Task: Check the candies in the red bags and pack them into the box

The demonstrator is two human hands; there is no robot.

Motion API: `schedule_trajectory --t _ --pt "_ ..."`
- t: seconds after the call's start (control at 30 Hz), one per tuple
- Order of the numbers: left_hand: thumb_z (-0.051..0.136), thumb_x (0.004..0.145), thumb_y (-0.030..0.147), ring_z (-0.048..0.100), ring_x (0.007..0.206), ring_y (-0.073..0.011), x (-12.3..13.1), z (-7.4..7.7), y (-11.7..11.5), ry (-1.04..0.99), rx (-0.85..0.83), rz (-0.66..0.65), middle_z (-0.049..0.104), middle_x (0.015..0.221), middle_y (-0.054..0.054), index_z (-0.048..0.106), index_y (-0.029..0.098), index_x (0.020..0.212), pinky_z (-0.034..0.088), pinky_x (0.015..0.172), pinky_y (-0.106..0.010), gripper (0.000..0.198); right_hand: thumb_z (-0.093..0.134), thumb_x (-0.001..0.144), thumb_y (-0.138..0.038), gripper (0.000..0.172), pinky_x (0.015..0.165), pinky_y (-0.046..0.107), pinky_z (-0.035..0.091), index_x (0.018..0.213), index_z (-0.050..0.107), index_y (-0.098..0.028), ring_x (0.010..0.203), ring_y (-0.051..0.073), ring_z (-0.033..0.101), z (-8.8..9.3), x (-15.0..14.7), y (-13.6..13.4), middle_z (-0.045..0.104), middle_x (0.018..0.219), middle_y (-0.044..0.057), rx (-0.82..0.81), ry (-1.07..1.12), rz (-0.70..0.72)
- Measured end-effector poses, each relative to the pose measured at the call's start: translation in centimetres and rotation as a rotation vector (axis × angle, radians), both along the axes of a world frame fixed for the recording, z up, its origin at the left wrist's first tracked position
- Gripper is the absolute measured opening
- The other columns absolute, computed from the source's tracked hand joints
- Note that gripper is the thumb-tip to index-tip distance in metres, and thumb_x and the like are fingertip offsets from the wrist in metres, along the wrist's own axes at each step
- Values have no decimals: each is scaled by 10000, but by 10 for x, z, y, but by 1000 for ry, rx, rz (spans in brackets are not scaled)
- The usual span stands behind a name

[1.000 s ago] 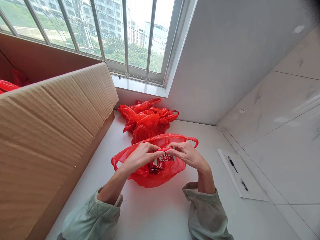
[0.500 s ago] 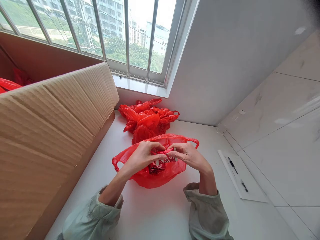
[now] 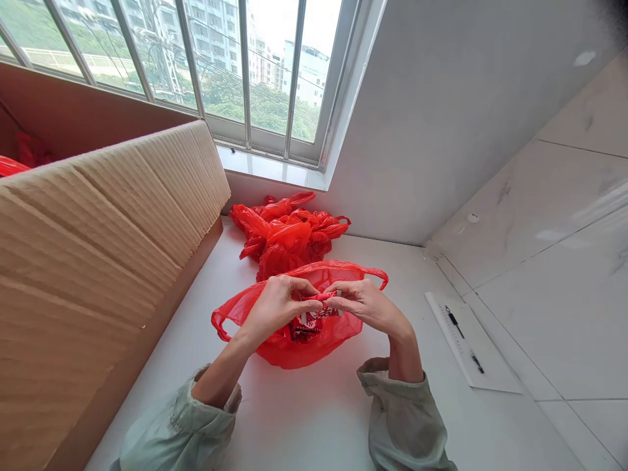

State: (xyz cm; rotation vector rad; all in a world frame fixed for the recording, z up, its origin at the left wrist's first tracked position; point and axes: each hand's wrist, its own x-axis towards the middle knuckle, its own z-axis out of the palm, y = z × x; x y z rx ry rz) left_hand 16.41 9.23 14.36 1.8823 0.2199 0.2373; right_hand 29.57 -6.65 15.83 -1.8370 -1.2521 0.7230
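Observation:
An open red plastic bag (image 3: 304,353) lies on the white table, its two loop handles spread to left and right. Over its mouth, my left hand (image 3: 279,304) and my right hand (image 3: 366,306) meet, fingertips almost touching. Between thumbs and fingers they pinch the top edge of a dark red printed packet (image 3: 308,326) with white and black lettering. The packet's upper edge looks rolled or folded. Its lower part hangs inside the bag, and my fingers hide some of the print.
Knotted red plastic bags (image 3: 289,235) are heaped behind, against the wall. A large cardboard box (image 3: 112,229) stands at the left with red plastic inside. At the right lies a notepad (image 3: 471,347) with a black pen (image 3: 454,322) on it. A barred window (image 3: 269,78) is at the back.
The view has shifted slightly. Both hands stay on the packet's top edge with little movement. The bag's left handle sits a little further left.

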Motion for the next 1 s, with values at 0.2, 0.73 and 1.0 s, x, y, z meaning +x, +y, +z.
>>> schedule_trajectory --t 0.2,0.73,1.0 --pt "694 794 312 654 636 -161 0 0 0 2 -26 4 741 728 -5 751 176 787 484 581 -217 148 550 920 -349 223 673 245 448 902 731 -219 717 146 598 1 0 -1 687 751 -3 1 -3 -7" --pt "713 795 341 627 738 -182 -3 -9 3 53 181 -60 683 851 14 644 195 1028 452 644 -267 284 640 839 -352 142 567 249 324 846 663 -212 602 114 458 -4 0 0 579 675 -37 -54 -36 -108" --pt "655 823 289 577 696 -159 -4 -10 5 4 119 -48 617 768 37 601 198 984 430 613 -252 193 673 818 -412 214 605 249 384 903 678 -215 635 122 512 -4 1 1 623 707 -26 -29 46 -104"
